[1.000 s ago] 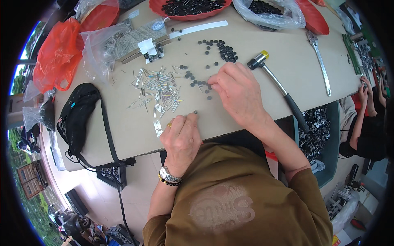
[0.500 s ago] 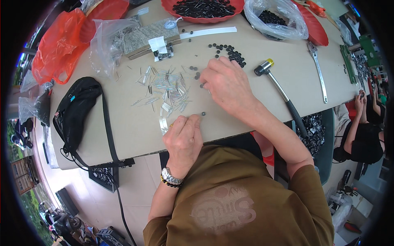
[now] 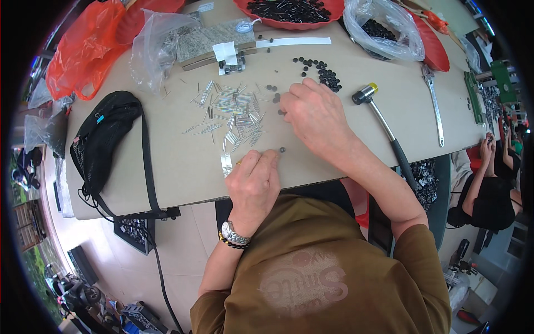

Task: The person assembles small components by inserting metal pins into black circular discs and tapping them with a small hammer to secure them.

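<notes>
My left hand [image 3: 254, 181] rests near the table's front edge, its fingers curled together; whatever they pinch is hidden. A shiny flat metal strip [image 3: 226, 163] lies against its left side, and a small dark round cap [image 3: 282, 150] sits just beyond its fingertips. Farther right, my right hand [image 3: 314, 116] is bent over the table with fingers drawn in, and I cannot make out what they hold. Next to those fingertips are several grey caps [image 3: 276, 98]. Thin metal pins [image 3: 236, 111] lie in a loose heap left of my right hand. Black caps [image 3: 328, 79] are scattered beyond it.
A mallet [image 3: 384, 114] and an adjustable wrench [image 3: 434, 106] lie to the right. Along the back are a red tray [image 3: 289, 24] of black parts, a clear bag [image 3: 409, 44] and a stone block [image 3: 194, 47]. A black pouch [image 3: 105, 145] with a strap occupies the left.
The whole view has shifted slightly. My left hand stays by the metal strip, while my right hand keeps near the grey caps with its fingers tucked a little further under.
</notes>
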`<state>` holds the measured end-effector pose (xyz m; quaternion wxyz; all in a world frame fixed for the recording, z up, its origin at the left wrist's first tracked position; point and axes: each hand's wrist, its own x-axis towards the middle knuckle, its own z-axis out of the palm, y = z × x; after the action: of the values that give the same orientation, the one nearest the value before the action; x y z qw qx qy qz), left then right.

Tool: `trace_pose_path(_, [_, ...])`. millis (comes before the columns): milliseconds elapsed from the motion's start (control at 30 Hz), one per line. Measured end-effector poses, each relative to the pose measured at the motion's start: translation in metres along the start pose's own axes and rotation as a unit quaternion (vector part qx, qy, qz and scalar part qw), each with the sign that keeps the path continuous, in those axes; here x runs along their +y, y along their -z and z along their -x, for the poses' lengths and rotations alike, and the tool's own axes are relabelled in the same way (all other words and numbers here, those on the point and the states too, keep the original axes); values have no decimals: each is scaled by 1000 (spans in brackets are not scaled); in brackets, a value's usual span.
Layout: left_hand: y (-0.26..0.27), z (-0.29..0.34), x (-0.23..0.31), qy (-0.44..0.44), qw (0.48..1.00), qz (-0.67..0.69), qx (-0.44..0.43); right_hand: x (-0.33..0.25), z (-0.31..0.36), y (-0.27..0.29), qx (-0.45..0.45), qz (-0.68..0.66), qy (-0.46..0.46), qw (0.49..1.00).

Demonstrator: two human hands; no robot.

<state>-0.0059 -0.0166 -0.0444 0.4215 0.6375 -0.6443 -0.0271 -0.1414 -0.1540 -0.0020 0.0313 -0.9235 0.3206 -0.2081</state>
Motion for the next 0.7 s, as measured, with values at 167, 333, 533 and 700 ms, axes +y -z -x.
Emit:
trace_pose_path(167, [-2,0,1,-5,1000,6,20,0,-1,0,3,-14,6,1000])
trace_pose_path(333, [-1,0,1,-1,1000,6,15,3,5,4,1,-31,2,1000])
trace_pose_path(533, [0,1,-1,11,1000,11,12,-13,48,21,36,-99,-7,994])
trace_pose_path(700, [0,-1,-1,26,999,29,12,-13,77,7,53,-134,-8,990])
